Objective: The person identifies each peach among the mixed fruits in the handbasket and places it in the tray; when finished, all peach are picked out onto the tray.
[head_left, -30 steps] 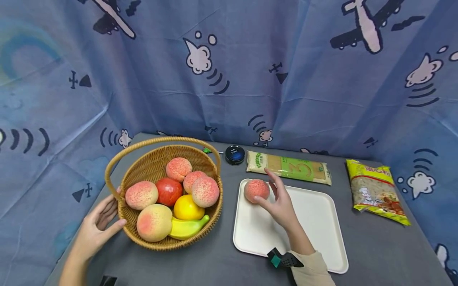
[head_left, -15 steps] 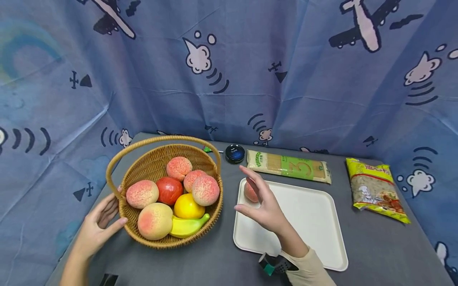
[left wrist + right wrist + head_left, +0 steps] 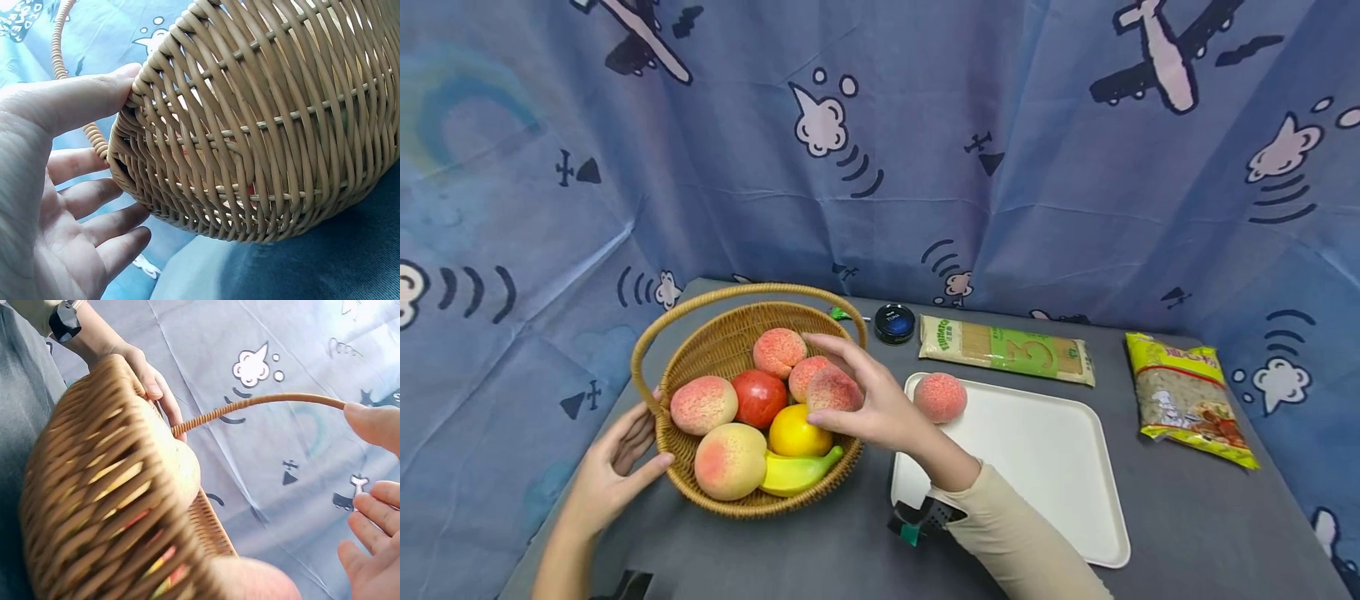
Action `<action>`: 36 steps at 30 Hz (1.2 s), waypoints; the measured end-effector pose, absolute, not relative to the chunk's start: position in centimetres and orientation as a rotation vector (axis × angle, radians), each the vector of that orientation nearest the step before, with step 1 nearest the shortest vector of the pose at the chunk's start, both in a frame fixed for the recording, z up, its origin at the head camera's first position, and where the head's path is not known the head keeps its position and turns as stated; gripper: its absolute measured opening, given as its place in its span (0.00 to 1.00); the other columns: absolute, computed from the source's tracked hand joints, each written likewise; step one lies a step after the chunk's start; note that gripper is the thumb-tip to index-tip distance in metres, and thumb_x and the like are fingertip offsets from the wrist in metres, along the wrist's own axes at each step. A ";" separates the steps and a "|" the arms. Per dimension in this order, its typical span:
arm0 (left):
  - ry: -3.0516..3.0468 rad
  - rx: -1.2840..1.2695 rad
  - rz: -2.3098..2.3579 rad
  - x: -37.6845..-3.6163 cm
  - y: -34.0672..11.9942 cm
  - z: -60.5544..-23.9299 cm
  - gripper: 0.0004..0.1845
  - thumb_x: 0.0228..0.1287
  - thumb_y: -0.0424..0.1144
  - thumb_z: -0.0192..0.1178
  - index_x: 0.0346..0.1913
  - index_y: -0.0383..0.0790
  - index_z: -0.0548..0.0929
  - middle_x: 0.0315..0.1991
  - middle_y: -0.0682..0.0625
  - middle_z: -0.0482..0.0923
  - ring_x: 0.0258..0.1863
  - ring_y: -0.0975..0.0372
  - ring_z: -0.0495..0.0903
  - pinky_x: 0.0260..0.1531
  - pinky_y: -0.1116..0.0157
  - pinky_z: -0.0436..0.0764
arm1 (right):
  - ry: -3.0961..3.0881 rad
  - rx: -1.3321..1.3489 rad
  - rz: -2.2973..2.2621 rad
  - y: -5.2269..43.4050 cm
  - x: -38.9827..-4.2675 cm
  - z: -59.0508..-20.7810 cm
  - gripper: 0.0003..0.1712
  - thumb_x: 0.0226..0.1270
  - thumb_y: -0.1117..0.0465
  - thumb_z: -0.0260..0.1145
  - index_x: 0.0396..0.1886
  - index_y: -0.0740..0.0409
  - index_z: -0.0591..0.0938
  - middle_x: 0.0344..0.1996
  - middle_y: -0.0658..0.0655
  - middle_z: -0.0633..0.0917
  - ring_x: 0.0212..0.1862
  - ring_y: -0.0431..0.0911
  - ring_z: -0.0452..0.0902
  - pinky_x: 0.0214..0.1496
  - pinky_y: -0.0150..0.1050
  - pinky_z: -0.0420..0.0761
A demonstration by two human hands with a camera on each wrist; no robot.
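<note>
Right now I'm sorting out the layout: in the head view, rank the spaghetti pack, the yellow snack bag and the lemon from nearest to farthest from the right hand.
1. Lemon, in the basket, just left of the right hand.
2. Spaghetti pack, behind the tray.
3. Yellow snack bag, far right.

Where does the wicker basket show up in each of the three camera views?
Head: wicker basket sits left of centre on the table, full of fruit.
Left wrist: its woven side fills the upper right.
Right wrist: its side fills the lower left.
Shared landmark: the left hand against the basket's side, seen in all three views.
</note>
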State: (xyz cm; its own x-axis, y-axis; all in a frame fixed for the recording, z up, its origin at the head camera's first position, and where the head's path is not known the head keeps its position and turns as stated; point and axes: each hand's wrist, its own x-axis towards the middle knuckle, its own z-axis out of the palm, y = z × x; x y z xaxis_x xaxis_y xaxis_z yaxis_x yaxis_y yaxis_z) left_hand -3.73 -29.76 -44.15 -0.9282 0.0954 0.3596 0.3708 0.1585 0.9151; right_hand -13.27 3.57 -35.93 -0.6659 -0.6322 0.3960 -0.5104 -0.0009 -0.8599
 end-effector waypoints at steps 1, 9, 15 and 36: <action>-2.220 -0.453 -1.848 -3.7 -29.8 -44.1 0.38 0.55 0.12 0.55 0.69 0.20 0.54 0.70 0.54 0.62 0.66 0.73 0.65 0.60 0.81 0.68 | 2.142 -1.247 -1.748 3.0 -13.6 -35.8 0.43 0.54 0.68 0.72 0.69 0.58 0.64 0.68 0.54 0.68 0.68 0.46 0.64 0.72 0.49 0.66; -2.232 -0.414 -1.822 -3.7 -29.6 -44.0 0.38 0.54 0.13 0.56 0.69 0.20 0.55 0.67 0.60 0.65 0.64 0.74 0.67 0.59 0.82 0.69 | 2.179 -1.273 -1.544 -1.2 -15.0 -33.8 0.42 0.56 0.60 0.73 0.69 0.54 0.64 0.67 0.51 0.68 0.69 0.41 0.61 0.73 0.41 0.64; -2.225 -0.396 -1.818 -3.5 -29.5 -43.9 0.37 0.53 0.13 0.56 0.68 0.20 0.56 0.66 0.61 0.67 0.63 0.75 0.68 0.58 0.83 0.69 | 2.156 -1.271 -1.422 -4.3 -15.6 -33.1 0.42 0.58 0.54 0.71 0.70 0.50 0.63 0.68 0.46 0.67 0.69 0.37 0.59 0.73 0.34 0.63; -2.233 -0.393 -1.801 -3.7 -29.7 -44.2 0.38 0.53 0.13 0.57 0.69 0.23 0.58 0.65 0.61 0.67 0.63 0.75 0.68 0.59 0.82 0.69 | 2.085 -1.045 -1.033 -10.8 -18.2 -37.4 0.39 0.59 0.55 0.70 0.69 0.53 0.66 0.67 0.49 0.69 0.68 0.40 0.63 0.67 0.27 0.67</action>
